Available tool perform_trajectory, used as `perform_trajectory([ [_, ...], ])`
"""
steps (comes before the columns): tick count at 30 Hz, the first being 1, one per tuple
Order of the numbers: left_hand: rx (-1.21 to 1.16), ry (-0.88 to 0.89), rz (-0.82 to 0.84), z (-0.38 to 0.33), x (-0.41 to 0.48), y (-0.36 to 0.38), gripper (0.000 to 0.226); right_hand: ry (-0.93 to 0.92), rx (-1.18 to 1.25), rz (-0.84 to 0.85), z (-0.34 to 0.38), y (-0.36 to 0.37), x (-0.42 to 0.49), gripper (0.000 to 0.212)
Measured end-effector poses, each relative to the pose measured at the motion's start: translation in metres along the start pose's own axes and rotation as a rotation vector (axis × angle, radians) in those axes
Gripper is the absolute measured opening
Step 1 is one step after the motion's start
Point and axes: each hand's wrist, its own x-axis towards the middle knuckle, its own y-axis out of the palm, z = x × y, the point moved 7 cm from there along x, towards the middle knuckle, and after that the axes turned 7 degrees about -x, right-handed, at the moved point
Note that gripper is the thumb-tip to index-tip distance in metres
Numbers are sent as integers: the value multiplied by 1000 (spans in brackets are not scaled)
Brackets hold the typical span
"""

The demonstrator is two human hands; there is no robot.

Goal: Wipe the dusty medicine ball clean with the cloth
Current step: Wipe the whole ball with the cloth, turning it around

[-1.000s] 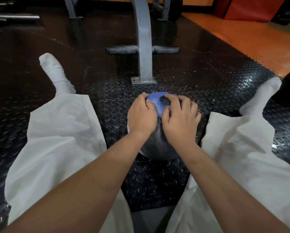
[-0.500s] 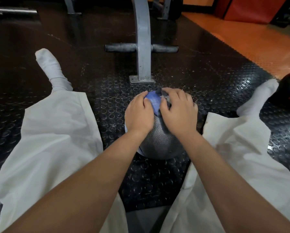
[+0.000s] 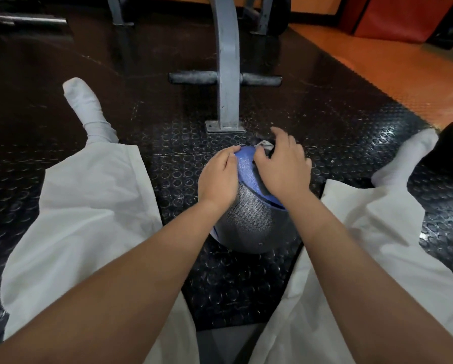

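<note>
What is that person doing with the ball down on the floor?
A person sits on the black rubber floor with legs spread, and a grey and blue medicine ball sits between them. The left hand rests on the ball's top to steady it. The right hand grips a cloth and presses it on the top of the ball to wipe it. A grey metal stand is just behind.
</note>
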Motion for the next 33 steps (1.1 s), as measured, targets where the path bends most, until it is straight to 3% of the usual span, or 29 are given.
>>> perform_trajectory([
  [3, -142, -216, 40, 13, 20, -4, 39, -174, -110, -126, 7, 2, -42, 51],
  [5, -143, -262, 58, 18, 24, -3, 36, -233, -153, -183, 6, 3, -68, 52],
  [9, -17, -150, 46, 5, 15, 0, 38, -274, -201, -188, 5, -4, -62, 45],
  [14, 125, -13, 15, -14, 2, 13, 39, -116, -180, 146, 10, 6, 14, 36],
  [16, 183, 37, 4, -19, 1, 17, 38, -104, -157, 190, 10, 8, 20, 37],
  [18, 182, 28, 18, -18, 6, 20, 36, -148, -120, 132, 6, 4, 7, 37],
  [21, 125, -46, 62, -14, 15, 21, 35, -299, -201, -83, 2, -9, -37, 43],
  [25, 116, -15, 134, -19, 13, 26, 36, -376, -282, -68, -4, -4, -68, 49],
  [27, 144, 24, 135, -23, 9, 29, 35, -360, -282, -36, -5, -7, -54, 49],
  [31, 218, 65, 87, -28, 1, 34, 36, -110, -180, 187, -17, -1, 1, 39],
  [33, 228, 74, 73, -30, 0, 35, 37, -66, -146, 210, -17, 0, 8, 39],
])
